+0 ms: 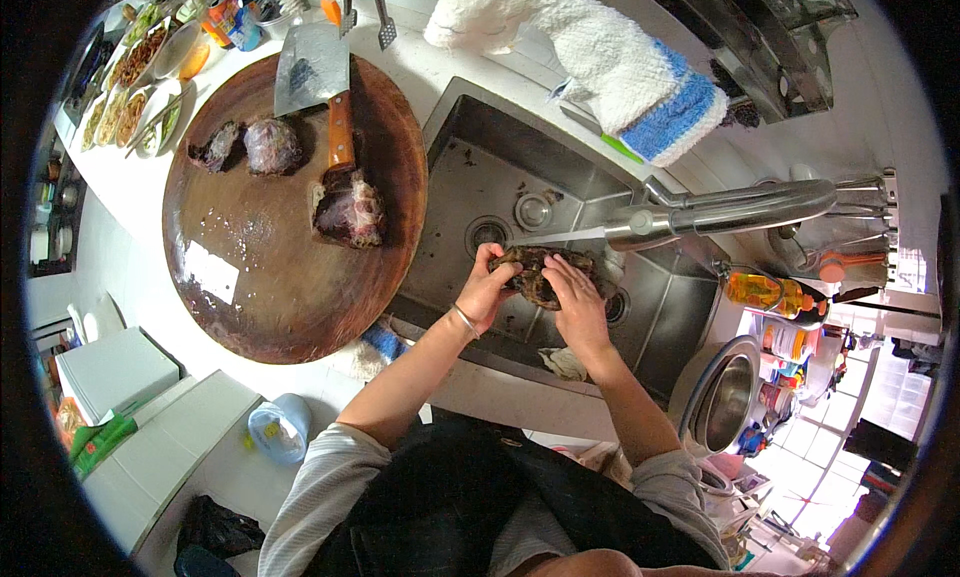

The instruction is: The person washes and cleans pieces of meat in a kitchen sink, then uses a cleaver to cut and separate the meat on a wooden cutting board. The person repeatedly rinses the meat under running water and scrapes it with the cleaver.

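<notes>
Over the sink [465, 187] I hold a dark brown piece of meat [540, 277] in both hands. My left hand [487, 288] grips its left end, thumb on top, with a bangle at the wrist. Flat fingers of my right hand [579, 296] press on its right side. Water streams leftward in the picture from the steel faucet [652, 224], passing just beyond the meat. A round wooden chopping board [277, 277] stands left of the sink. On it lie a cleaver [313, 67] with a wooden handle and several dark meat pieces [274, 146], one [351, 213] by the handle's end.
Dark scraps lie on the sink floor near a drain strainer [534, 211]. A white and blue towel [637, 82] hangs behind the sink. Basins [720, 397] stand at its right, near a yellow dish-soap bottle [765, 292]. Dishes of food [142, 59] sit back left.
</notes>
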`<action>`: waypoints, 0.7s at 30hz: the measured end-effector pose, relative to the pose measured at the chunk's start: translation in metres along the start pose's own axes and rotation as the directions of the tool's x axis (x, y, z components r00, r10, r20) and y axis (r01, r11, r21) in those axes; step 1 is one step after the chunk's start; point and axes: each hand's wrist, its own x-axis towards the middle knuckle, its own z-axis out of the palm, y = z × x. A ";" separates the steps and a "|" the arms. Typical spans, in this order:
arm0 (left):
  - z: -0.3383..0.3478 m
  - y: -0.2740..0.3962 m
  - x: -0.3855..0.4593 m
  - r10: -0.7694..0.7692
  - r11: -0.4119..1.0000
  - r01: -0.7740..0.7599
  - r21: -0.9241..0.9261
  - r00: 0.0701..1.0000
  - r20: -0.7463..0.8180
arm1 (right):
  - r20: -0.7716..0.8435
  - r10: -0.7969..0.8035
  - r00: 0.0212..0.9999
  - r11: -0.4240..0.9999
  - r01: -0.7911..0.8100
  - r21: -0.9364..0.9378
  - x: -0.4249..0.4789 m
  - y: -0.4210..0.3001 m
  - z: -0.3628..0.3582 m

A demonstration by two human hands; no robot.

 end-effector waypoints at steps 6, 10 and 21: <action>-0.016 0.029 0.004 -0.031 0.914 -0.102 0.392 0.947 0.318 | -0.008 -0.233 0.972 0.972 0.233 -0.035 0.005 0.009 -0.015; -0.005 0.059 0.007 0.079 0.244 -0.691 0.681 0.714 0.696 | 0.077 -0.219 0.973 0.976 0.218 0.012 0.003 0.007 -0.025; 0.007 0.067 0.001 0.035 -0.174 -0.833 0.526 0.528 0.848 | 0.081 -0.374 0.924 0.921 0.381 -0.085 0.005 0.017 -0.043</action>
